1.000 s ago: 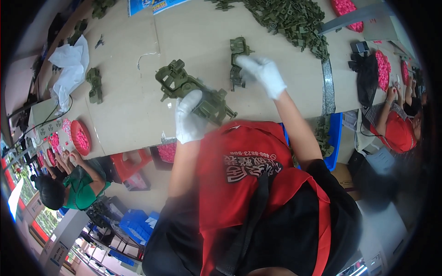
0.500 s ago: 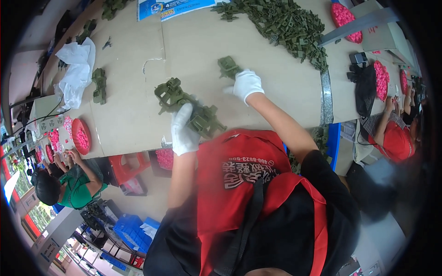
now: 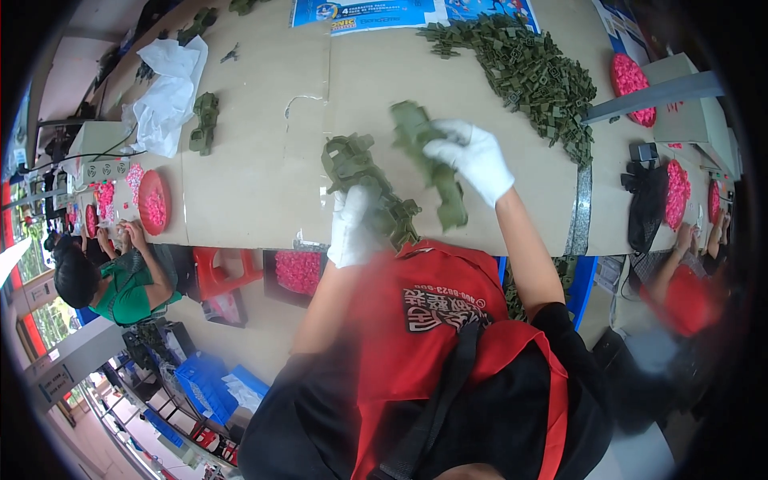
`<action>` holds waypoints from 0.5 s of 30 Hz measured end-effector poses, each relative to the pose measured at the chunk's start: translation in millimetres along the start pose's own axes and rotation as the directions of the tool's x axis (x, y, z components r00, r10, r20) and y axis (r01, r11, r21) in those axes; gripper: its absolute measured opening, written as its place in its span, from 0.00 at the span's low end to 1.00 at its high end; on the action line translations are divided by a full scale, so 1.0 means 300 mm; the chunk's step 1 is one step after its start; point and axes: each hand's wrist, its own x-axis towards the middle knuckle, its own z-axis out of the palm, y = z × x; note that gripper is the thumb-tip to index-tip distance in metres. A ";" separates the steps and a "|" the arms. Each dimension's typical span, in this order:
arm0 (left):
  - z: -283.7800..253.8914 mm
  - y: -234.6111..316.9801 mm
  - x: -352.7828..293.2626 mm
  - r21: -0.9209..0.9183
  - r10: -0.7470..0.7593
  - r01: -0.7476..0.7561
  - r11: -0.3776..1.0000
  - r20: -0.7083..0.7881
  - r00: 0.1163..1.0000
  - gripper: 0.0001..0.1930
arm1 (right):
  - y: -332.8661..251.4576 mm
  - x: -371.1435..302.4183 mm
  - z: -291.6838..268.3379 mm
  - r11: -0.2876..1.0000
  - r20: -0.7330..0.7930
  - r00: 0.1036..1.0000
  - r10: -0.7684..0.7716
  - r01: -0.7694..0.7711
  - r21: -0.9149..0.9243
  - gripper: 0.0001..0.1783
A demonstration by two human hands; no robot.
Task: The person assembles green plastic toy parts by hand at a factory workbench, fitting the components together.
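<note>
White gloves cover both my hands. In my left hand [image 3: 350, 228], closed near the table's front edge, is an olive-green plastic toy vehicle part [image 3: 350, 162] with openings and a ridged end. My right hand [image 3: 474, 160] grips a second, longer olive-green plastic part [image 3: 412, 128], somewhat blurred, by its side. It is held just right of the first part, with a gap between them at the top. The left hand's fingers are partly blurred, and its part hides some of them.
A heap of small green plastic pieces [image 3: 532, 76] lies at the far right. Another green vehicle part [image 3: 205, 124] rests at left beside a white plastic bag [image 3: 170, 96]. Red bowls of pink pieces [image 3: 154, 202] stand near co-workers on both sides. A metal bar [image 3: 656, 96] crosses the right.
My right hand has lifted and turned its green part, bringing it nearer to my left hand; more of its length shows. My left hand still holds its part. The whole view has shifted.
</note>
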 end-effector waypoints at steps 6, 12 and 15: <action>0.119 0.032 -0.011 0.072 0.006 -0.017 0.997 0.154 0.988 0.58 | -0.114 -0.114 0.105 0.552 0.194 0.746 -0.637 0.617 -0.561 0.10; 0.119 0.027 -0.007 -0.028 0.074 -0.069 0.997 0.244 0.967 0.53 | -0.156 -0.131 0.139 0.637 0.124 0.865 -0.486 0.447 -0.628 0.15; 0.138 0.025 0.017 0.017 0.130 -0.133 0.991 0.120 0.984 0.38 | -0.149 -0.132 0.156 0.609 0.099 0.840 -0.534 0.463 -0.644 0.17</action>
